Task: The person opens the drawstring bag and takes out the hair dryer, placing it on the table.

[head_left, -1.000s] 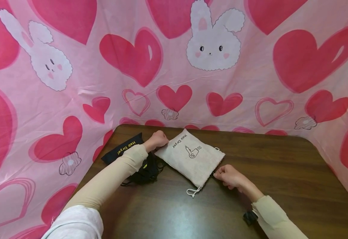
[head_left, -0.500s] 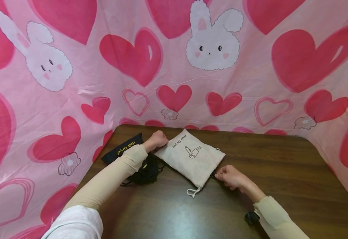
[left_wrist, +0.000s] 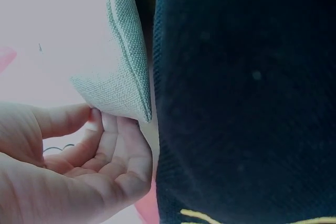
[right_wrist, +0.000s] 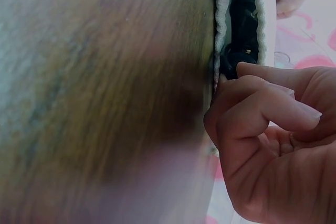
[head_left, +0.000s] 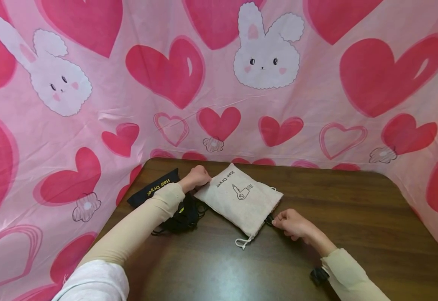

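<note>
drawstring pouch [head_left: 231, 205], off-white, dark hair-dryer print [head_left: 242, 195], hands [head_left: 198, 176] [head_left: 293, 225] pinching its corner and a black item [right_wrist: 242, 30]

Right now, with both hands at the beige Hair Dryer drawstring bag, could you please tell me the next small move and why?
I would probably have the right hand ease the black item a little farther out: its fingers pinch it at the drawstring bag's open mouth, while the left hand pinches a corner at the other end, which should steady it.

Brn wood tbl [head_left: 339, 196] w/ cream bag [head_left: 237, 200], blk pouch [head_left: 152, 187], blk bundle [head_left: 185, 218].
</note>
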Demonstrator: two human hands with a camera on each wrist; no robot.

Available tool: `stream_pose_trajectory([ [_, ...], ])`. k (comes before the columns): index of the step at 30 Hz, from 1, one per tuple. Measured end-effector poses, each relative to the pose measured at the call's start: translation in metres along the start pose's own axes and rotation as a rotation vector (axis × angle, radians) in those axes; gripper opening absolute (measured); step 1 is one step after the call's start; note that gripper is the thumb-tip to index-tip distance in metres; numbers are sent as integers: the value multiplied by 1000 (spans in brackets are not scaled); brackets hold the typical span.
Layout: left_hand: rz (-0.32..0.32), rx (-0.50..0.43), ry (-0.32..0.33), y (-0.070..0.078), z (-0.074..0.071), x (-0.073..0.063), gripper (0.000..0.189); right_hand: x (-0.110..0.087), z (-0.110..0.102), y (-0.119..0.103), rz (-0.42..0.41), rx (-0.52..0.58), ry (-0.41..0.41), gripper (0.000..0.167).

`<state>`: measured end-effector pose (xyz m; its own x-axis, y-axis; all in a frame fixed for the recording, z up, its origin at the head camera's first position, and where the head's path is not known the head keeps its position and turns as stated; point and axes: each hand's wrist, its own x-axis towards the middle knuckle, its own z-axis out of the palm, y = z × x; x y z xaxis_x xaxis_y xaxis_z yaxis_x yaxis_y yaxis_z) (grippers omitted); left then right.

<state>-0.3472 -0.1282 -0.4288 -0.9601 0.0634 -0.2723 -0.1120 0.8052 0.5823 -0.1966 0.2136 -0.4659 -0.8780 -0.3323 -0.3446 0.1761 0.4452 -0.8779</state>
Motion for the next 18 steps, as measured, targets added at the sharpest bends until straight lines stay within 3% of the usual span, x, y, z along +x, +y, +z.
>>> stream_pose_trajectory([
  [18, -21, -5, -2, 2, -2, -6, 43, -11, -6, 4, 35, -23, 5, 15],
])
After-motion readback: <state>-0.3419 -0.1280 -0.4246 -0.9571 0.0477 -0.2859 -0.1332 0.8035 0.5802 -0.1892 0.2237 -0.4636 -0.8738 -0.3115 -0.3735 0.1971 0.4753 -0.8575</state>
